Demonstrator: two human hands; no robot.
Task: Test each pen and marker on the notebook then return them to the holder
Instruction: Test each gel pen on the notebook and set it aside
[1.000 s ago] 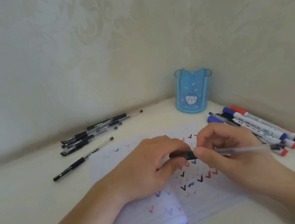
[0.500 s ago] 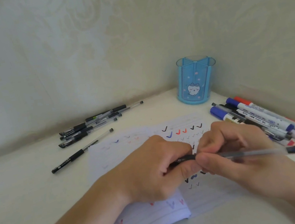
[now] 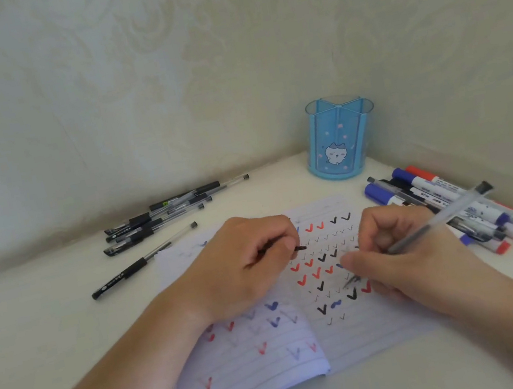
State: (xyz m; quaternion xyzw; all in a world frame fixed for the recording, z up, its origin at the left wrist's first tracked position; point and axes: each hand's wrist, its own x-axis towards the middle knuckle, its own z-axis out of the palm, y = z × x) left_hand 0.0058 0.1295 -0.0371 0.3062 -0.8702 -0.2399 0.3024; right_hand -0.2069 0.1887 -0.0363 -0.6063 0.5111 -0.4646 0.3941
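right hand: fingers curled round a clear-barrel pen, writing grip, tip down on the right page, barrel slanting up to the far right over the markers
left hand: fingers closed on a small black cap, its end poking out to the right of the fingers; hand rests on the notebook
notebook: open, lined, centre of the table, both pages covered in red, blue and black ticks
holder: blue, translucent, divided inside, cartoon animal on front; stands upright in the far corner, well apart from both hands
black pens: loose pile lying far left of the notebook; one more pen alone just nearer
markers: blue, red and black caps, lying bunched at the right edge beside the wall
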